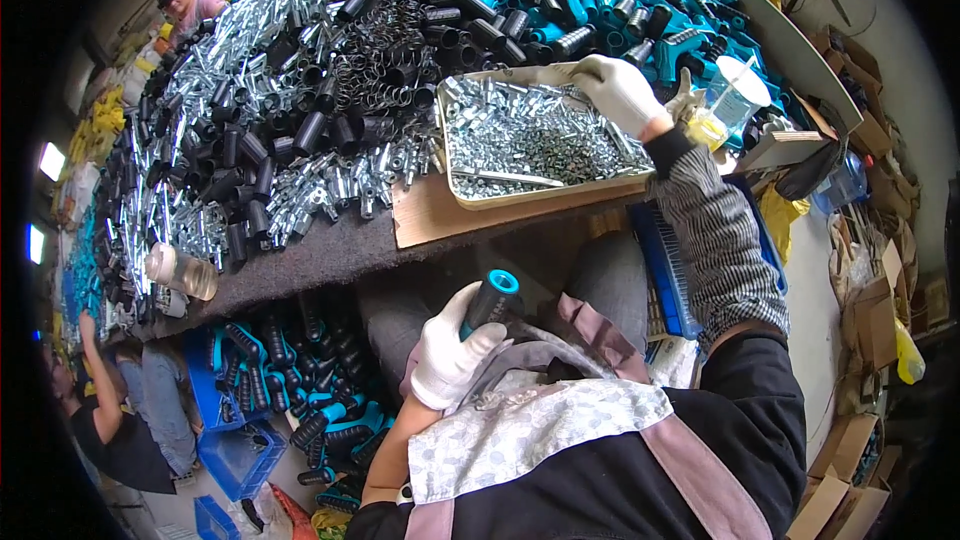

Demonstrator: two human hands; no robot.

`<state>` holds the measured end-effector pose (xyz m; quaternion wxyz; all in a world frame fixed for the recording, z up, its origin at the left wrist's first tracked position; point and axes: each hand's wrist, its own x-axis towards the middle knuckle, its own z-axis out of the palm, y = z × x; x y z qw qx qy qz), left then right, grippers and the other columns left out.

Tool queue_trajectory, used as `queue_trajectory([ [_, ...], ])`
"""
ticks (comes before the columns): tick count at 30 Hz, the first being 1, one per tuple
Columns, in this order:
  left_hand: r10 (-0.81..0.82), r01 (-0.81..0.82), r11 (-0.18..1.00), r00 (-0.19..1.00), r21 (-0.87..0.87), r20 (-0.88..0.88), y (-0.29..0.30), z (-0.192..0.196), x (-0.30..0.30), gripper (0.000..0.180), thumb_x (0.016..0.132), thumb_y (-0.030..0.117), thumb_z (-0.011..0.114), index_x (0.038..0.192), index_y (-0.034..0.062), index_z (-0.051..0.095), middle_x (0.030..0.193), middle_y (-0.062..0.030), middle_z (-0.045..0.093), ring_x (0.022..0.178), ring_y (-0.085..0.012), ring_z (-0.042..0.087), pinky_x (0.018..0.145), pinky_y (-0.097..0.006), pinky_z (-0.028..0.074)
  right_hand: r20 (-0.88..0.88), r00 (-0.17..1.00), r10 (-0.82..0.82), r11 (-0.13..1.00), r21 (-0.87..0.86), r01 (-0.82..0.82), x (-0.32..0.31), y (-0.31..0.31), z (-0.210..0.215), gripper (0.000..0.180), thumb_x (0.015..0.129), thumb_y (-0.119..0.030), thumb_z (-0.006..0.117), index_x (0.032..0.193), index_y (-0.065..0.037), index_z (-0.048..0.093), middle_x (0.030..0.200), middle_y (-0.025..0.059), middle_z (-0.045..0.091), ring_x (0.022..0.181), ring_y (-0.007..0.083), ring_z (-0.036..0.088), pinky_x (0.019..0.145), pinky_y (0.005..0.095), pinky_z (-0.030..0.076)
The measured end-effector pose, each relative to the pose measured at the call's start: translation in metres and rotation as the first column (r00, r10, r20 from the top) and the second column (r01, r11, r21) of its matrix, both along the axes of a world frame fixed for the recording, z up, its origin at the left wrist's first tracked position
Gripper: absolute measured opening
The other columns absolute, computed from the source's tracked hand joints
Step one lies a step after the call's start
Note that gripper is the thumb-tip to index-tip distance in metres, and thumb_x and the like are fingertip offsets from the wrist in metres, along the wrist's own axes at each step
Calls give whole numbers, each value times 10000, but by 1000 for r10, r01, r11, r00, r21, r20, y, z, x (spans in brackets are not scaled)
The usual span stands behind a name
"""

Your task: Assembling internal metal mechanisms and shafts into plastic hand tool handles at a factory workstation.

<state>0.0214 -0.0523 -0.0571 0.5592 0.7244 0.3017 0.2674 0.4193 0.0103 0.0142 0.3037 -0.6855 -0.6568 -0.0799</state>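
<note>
My left hand [449, 348], in a white glove, is wrapped round a black tool handle [489, 306] with a teal ring at its upper end. It holds the handle tilted upward above my lap. My right hand [617, 92], also gloved in white, is at the far right side of a shallow cream tray [462, 195]. Its fingers bend down close together over the tray's far rim, and whatever they pinch is hidden. Small silvery metal parts [500, 120] fill the tray, with darker small pieces [570, 152] toward its right. Under the tray lies a brown board [420, 215].
Metal rods [230, 45], black sleeves [310, 130], springs [375, 70] and teal handle parts [580, 0] heap the table. A bottle [180, 272] lies near its edge; a plastic cup [738, 95] stands right. Finished-looking handles [330, 425] pile below left. Two other people work at left.
</note>
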Motion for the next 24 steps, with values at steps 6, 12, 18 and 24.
queue_trajectory([
  [6,56,-57,998,998,26,28,11,-2,2,776,854,606,699,1291,-22,568,992,-158,701,905,-191,666,811,-324,524,-404,746,529,785,-103,-611,-135,-75,25,184,912,-219,652,974,-56,712,907,134,699,858,322,683,786,386,539],
  [12,28,19,874,996,485,-90,11,19,3,540,782,285,831,1196,6,625,969,-238,702,890,-385,717,742,-399,573,-200,857,475,861,-92,-500,-182,-96,-2,106,930,-201,643,963,-104,669,783,102,677,716,312,683,637,375,539],
  [18,64,-48,931,997,361,-34,10,8,-7,568,788,288,831,1236,17,612,951,-221,703,845,-345,727,729,-374,566,-372,709,599,714,-155,-683,-144,-69,14,382,992,-372,536,1216,-75,621,1106,211,673,1033,393,643,861,450,522],
  [24,44,-45,923,999,383,12,15,17,-4,554,826,312,809,1252,24,604,926,-196,705,805,-294,729,704,-346,555,199,826,-527,850,127,512,39,18,20,526,880,-489,655,1192,-66,640,1053,215,659,980,379,663,835,450,537],
])
